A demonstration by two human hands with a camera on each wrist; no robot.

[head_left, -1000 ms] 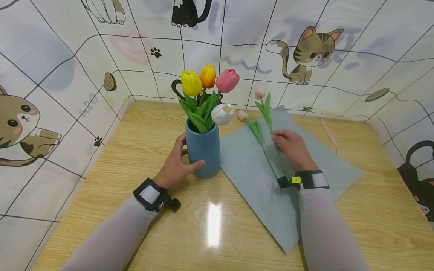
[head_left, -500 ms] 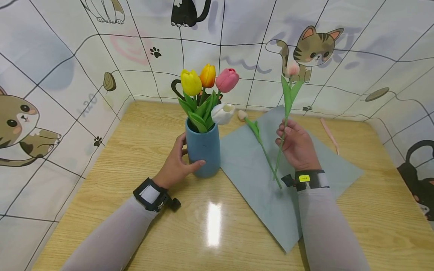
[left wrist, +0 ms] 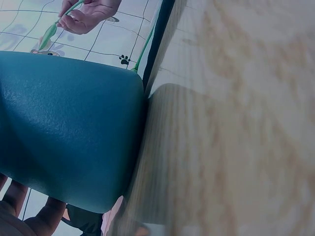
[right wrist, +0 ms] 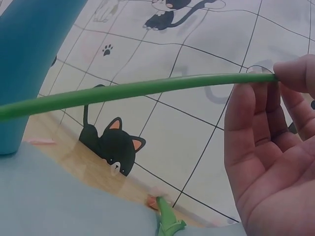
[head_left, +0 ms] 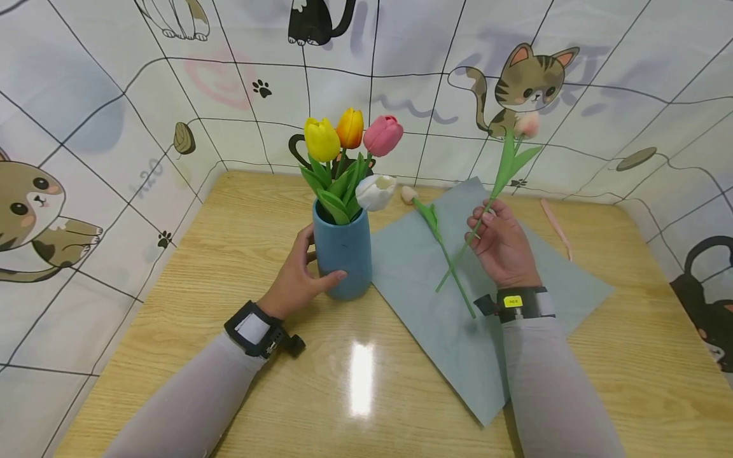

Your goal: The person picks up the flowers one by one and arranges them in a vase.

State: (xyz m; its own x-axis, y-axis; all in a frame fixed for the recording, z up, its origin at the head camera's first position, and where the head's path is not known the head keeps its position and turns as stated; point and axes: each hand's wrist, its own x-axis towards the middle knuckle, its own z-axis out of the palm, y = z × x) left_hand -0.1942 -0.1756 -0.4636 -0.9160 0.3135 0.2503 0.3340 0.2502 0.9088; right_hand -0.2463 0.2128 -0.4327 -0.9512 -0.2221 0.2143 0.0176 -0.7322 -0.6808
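Observation:
My left hand (head_left: 294,277) grips the side of a blue vase (head_left: 345,257), thumb in front and fingers around behind. The left wrist view shows the vase wall (left wrist: 69,123) close up. Yellow, orange, pink and white tulips stand in the vase. My right hand (head_left: 504,248) pinches the green stem of a pale pink tulip (head_left: 505,168) between thumb and fingers, its bloom up and tilted right. In the right wrist view the stem (right wrist: 133,89) runs toward the lower left from the fingertips. Beneath it lies another pale tulip (head_left: 431,219).
A grey-blue sheet of paper (head_left: 481,362) lies on the wooden table (head_left: 258,210), right of the vase. A thin pink strip (head_left: 555,226) lies near the back right. A cat-patterned backdrop (head_left: 412,38) rises behind the table.
My right hand has lifted the pink tulip off the paper and turned it, so the bloom swings up and right while the stem end swings left. The left hand stays on the vase.

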